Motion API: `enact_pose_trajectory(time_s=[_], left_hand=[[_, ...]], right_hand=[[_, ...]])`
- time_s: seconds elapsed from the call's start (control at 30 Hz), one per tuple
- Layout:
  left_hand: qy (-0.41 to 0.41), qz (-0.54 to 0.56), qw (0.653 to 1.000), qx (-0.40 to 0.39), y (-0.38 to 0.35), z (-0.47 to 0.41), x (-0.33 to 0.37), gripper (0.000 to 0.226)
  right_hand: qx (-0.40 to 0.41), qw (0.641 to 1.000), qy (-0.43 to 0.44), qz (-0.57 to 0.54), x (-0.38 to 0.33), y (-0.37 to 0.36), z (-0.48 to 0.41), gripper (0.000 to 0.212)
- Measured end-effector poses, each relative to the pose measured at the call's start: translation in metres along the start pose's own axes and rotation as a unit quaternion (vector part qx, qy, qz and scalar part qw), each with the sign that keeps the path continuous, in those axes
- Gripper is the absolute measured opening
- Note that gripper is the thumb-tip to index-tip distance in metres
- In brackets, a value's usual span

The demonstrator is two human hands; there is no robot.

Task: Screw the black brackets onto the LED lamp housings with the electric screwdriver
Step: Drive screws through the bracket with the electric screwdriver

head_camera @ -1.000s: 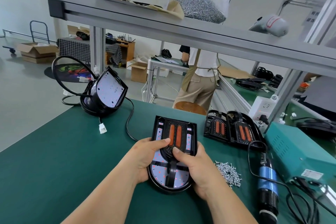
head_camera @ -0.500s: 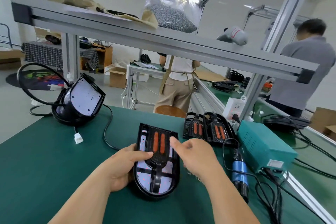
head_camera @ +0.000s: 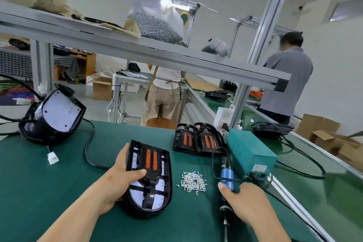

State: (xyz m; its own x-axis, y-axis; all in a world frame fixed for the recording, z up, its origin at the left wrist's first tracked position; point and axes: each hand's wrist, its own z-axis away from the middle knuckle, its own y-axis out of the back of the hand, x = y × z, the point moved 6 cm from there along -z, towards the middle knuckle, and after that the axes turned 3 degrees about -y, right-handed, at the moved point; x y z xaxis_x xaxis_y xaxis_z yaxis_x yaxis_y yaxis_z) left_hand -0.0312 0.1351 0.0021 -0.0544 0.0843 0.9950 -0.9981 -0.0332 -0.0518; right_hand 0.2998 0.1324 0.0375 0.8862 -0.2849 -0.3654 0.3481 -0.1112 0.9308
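Left hand [head_camera: 117,180] grip clamped on lamp housing [head_camera: 163,200], thumb across black bracket [head_camera: 155,175]. Right hand [head_camera: 245,200] grip wrapped round screwdriver [head_camera: 225,175], beside screw pile [head_camera: 193,180] on bench [head_camera: 49,192].

The workbench mat [head_camera: 49,192] is dark green. The lamp housing [head_camera: 145,213] is glossy black, its LED board [head_camera: 159,200] white speckled with pink dots, with two orange strips [head_camera: 148,158] and a black bracket [head_camera: 148,195]. The electric screwdriver [head_camera: 225,175] is black with a metallic blue band, the screws [head_camera: 193,180] silver, the power supply box [head_camera: 249,153] teal, the cable connector [head_camera: 52,158] white.
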Motion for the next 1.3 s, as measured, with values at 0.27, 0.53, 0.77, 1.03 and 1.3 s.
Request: enact_pose_trajectory(time_s=[0.27,0.53,0.77,1.03,1.3], left_hand=[[0.0,-0.081,0.996,-0.037,-0.008,0.02,0.002,0.096],[0.027,-0.106,0.994,-0.003,-0.001,0.022,-0.004,0.098],[0.044,-0.125,0.991,0.015,0.001,0.023,-0.002,0.097],[0.058,-0.178,0.981,0.046,-0.007,0.032,0.003,0.1],[0.07,-0.297,0.951,0.044,-0.011,0.055,0.028,0.094]], right_hand=[[-0.034,0.994,-0.045,-0.094,-0.013,-0.021,-0.01,0.04],[-0.001,0.969,-0.105,-0.225,-0.007,-0.019,-0.007,0.023],[-0.029,0.829,-0.091,-0.551,-0.016,-0.007,0.001,0.015],[-0.025,0.437,-0.04,-0.898,-0.057,0.044,-0.004,0.024],[-0.033,0.421,-0.122,-0.898,-0.047,-0.025,-0.017,0.025]])
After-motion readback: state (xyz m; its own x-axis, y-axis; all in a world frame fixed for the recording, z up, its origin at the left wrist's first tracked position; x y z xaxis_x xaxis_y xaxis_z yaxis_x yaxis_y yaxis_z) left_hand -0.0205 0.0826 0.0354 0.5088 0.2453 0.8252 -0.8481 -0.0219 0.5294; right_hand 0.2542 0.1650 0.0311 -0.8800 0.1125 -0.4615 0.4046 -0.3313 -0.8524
